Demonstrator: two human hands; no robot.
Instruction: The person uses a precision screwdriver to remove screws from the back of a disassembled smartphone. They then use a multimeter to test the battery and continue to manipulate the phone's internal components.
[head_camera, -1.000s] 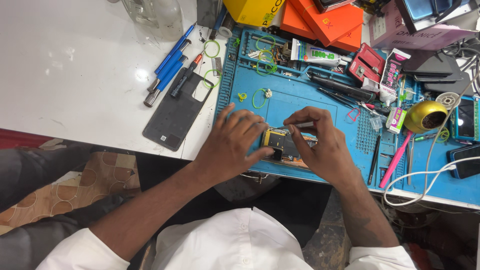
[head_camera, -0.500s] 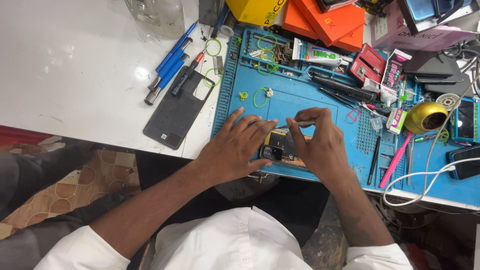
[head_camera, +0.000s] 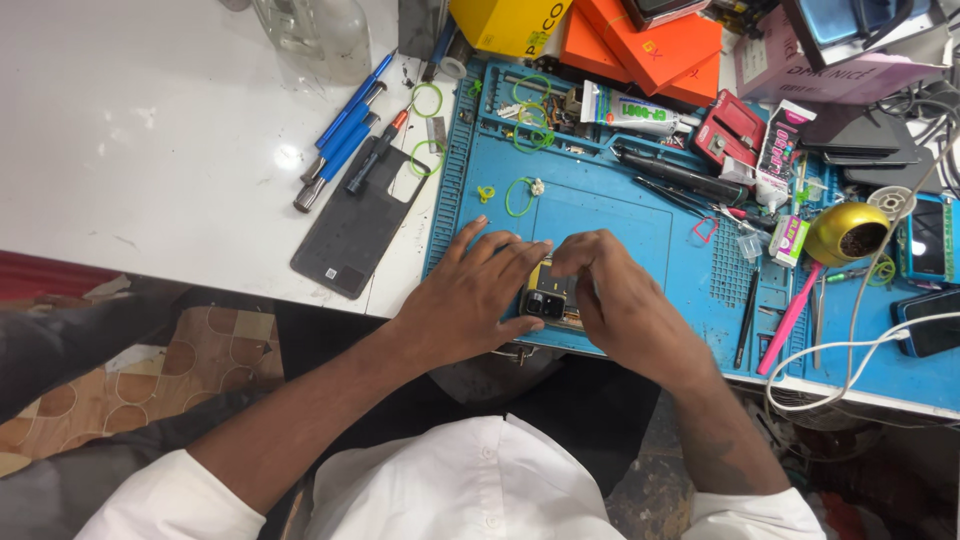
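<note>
Both hands meet over an opened phone (head_camera: 548, 300) lying on the blue repair mat (head_camera: 610, 215) at its near edge. Left hand (head_camera: 470, 300) lies spread, fingers and thumb clamping the phone's sides. Right hand (head_camera: 615, 300) curls over it, fingertips pinched together, perhaps on a small part. A grey back cover (head_camera: 355, 225) lies just left of the mat.

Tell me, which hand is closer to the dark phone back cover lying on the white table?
Left. The left hand rests on the opened phone, just right of the phone back cover. The right hand lies farther right, beyond the phone.
</note>
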